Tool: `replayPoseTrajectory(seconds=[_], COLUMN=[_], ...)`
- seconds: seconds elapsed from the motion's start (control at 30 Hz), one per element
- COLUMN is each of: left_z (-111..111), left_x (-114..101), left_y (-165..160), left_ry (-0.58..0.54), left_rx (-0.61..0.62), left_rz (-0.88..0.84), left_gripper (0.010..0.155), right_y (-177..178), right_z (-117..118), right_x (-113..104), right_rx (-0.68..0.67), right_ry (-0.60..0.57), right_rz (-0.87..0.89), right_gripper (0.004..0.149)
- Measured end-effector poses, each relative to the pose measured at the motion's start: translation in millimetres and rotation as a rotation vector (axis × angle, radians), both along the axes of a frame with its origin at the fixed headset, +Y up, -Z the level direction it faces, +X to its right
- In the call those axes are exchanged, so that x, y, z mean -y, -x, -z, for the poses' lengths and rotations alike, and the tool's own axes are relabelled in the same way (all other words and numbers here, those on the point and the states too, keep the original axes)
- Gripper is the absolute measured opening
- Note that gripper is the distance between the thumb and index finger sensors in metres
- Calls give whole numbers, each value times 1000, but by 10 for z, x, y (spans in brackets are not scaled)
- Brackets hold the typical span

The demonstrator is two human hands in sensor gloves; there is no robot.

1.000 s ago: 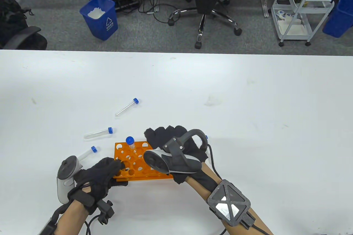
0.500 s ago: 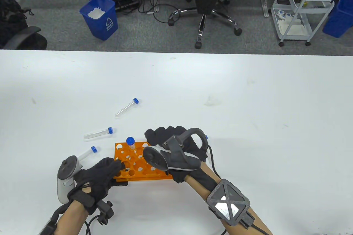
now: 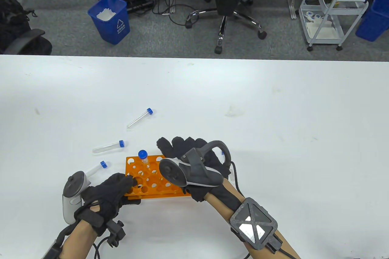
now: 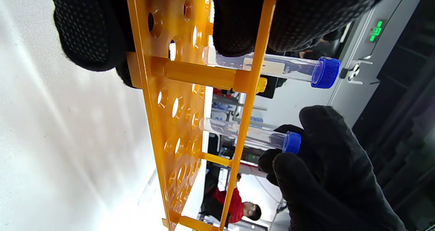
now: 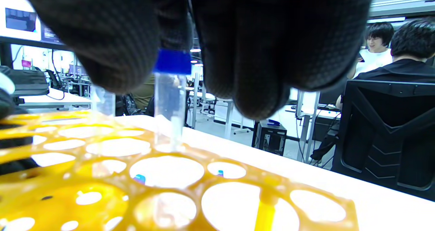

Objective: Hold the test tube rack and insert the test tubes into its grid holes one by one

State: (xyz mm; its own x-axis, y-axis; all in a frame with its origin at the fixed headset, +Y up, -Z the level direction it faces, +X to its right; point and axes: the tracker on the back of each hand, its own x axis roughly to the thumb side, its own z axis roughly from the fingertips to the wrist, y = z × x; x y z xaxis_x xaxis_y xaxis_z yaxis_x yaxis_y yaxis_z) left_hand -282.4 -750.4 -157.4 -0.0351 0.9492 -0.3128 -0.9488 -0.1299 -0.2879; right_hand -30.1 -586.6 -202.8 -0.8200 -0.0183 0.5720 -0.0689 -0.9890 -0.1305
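**Second tube going into the rack, left hand bracing**

Table view, left to right:

- Left hand (image 3: 108,190), lower left: grips the near-left corner of the orange rack (image 3: 142,180). In the left wrist view its fingers (image 4: 238,23) wrap over the top plate, thumb side on the bottom plate. Rack sits flat on the white surface (image 3: 273,119).
- Three loose tubes lie on the surface left of and above the rack: one just beside the left hand (image 3: 95,169), one a bit further up (image 3: 108,147), one well apart toward frame centre (image 3: 139,118). All blue-capped, on their sides.
- One tube (image 3: 143,158) already stands upright in a hole at the rack's far-left edge.
- Right hand (image 3: 188,155), centre-bottom, over the rack's right half. Right wrist view shows the fingers pinching a second tube (image 5: 170,98) at its blue cap, tip down in a hole. In the left wrist view that same tube passes through the top plate, bottom end short of the lower plate.

Step in hand, as I read it: insertion of tube two, partly seated, not released.

Next move calls for: push straight down until the cap stops, keep the tube vertical so it finds the lower plate's hole, then let go. Left hand should keep the rack pinned. After that, reach for the nearest loose tube.
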Motion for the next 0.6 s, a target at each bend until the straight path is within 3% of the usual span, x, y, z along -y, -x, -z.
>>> replayPoseTrajectory(seconds=[0.13,0.37,0.6], left_z=[1,2,3], left_x=[-1,-2,-5], left_y=[2,6,7], left_ry=[1,5,6], left_rx=[-2,-3,-5], left_rz=[4,6,1], left_gripper=[39,39,39], right_y=[-109,-521,-940], right_z=[9,170,463], right_x=[-107,-267,5], right_rx=[45,271,456], right_ry=[-25,-116,-2], right_rz=[65,206,225], right_gripper=[63,56,54])
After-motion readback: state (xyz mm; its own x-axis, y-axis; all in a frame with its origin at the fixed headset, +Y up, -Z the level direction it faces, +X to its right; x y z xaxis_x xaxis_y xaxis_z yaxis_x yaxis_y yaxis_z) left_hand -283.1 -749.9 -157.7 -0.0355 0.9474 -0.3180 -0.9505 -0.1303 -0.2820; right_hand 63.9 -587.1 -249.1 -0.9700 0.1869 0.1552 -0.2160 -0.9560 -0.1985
